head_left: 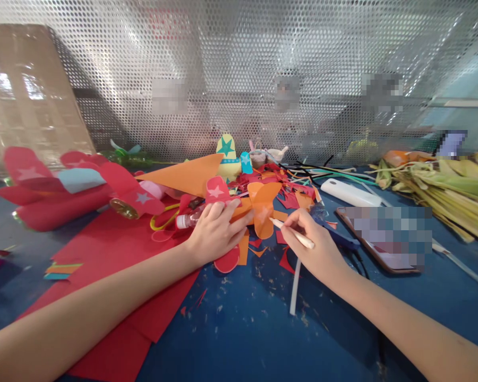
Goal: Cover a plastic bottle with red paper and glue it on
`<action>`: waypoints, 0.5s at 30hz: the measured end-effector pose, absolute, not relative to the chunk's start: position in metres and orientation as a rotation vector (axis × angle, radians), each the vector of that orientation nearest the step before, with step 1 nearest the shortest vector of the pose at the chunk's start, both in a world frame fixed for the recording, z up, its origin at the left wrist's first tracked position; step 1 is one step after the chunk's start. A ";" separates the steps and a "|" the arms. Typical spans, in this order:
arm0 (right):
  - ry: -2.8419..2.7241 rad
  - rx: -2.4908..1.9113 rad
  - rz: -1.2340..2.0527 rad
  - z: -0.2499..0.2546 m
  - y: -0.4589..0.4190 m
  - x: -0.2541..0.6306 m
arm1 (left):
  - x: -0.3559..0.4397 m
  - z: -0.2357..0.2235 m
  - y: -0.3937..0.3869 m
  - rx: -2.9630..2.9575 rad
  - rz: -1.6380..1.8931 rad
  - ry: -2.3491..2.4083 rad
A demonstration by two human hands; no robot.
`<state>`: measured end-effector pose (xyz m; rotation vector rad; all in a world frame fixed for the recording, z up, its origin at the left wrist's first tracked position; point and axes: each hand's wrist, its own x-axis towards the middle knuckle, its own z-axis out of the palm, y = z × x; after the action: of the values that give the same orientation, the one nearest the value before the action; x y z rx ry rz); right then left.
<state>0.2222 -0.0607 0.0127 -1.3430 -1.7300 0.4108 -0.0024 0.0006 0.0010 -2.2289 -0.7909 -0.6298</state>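
A toy plane made from a small plastic bottle lies before me, with red wings (226, 259) and an orange tail piece (261, 209). My left hand (217, 231) is closed over its body, pressing it down. The bottle's white cap (181, 222) sticks out to the left of that hand. Pinched in my right hand (313, 241) is a white pen (298, 237). Its tip touches the orange tail piece, where a faint pale mark shows. Orange and red paper scraps (258, 252) lie beneath the plane.
Larger red paper planes (63, 204) stand at the left beside red sheets (123, 297). A glue gun (338, 239), a phone (386, 244) and a white device (350, 192) lie right. Dry husks (442, 185) are farther right. A perforated metal screen (239, 63) closes the back.
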 end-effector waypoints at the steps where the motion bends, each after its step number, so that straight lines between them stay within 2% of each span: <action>1: -1.731 -1.349 0.410 0.013 -0.061 0.222 | -0.002 0.001 0.001 -2.231 -0.631 -0.788; 15: -1.753 -1.332 0.423 0.013 -0.061 0.223 | -0.002 0.002 0.000 -2.244 -0.633 -0.790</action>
<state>0.2226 -0.0608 0.0126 -1.3321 -1.7534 0.4233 -0.0015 0.0001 0.0024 -2.2444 -0.7902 -0.6334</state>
